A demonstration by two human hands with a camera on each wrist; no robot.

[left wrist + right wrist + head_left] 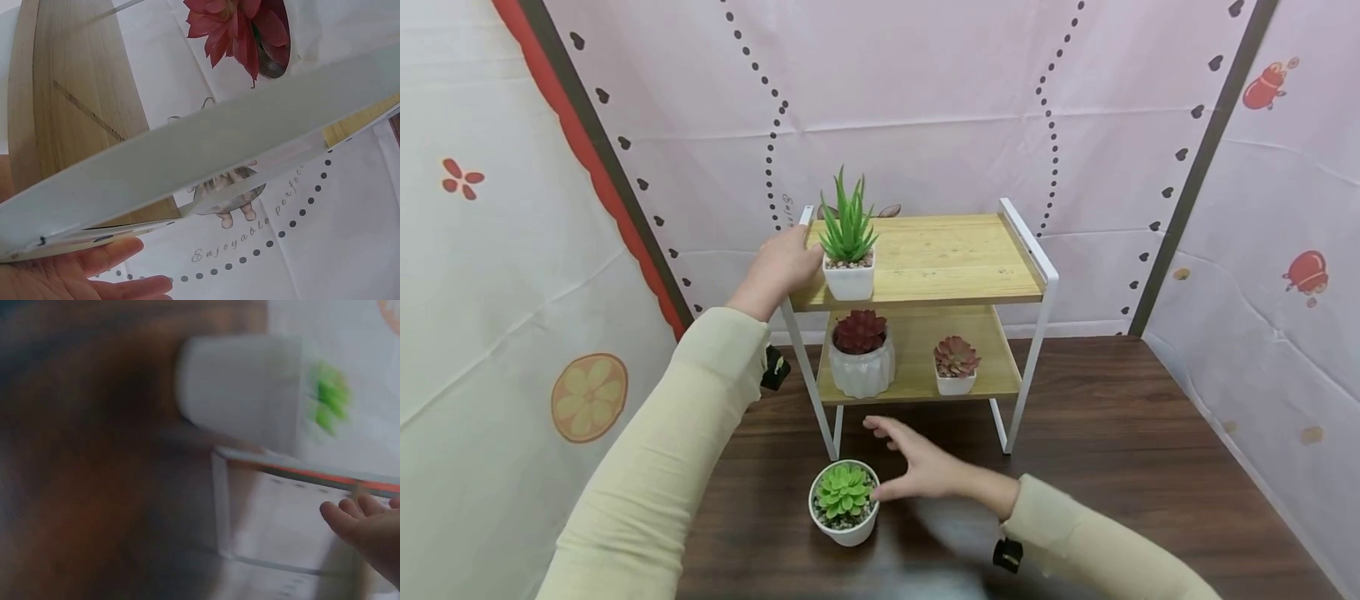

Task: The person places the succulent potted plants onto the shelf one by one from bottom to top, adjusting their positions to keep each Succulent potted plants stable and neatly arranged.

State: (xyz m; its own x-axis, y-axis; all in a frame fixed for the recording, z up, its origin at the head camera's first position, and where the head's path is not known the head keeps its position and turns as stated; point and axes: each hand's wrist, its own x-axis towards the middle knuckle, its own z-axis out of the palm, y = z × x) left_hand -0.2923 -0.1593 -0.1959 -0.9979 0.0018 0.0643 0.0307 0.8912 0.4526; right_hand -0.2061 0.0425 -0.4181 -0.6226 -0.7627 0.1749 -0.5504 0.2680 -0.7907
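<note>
My left hand (pixel 784 265) lies over the left side of a wood-topped white shelf rack (pixel 947 258), right beside a spiky green potted plant (pixel 850 275) in a square white pot. In the left wrist view, fingers (pixel 119 253) extend fairly straight past the white side frame; the thumb is hidden there. My right hand (pixel 925 467) hovers over the table with thumb and fingers spread. Its thumb is close to a round white pot with a green succulent (pixel 844 500) standing in front of the rack; whether they touch, I cannot tell. The right wrist view is blurred.
On the lower shelf stand a dark red succulent (pixel 862 358) in a ribbed white pot and a smaller reddish succulent (pixel 956 367) in a square pot. The rack rests on a dark wooden table (pixel 1112 433). Printed cloth (pixel 917 100) hangs behind and on both sides.
</note>
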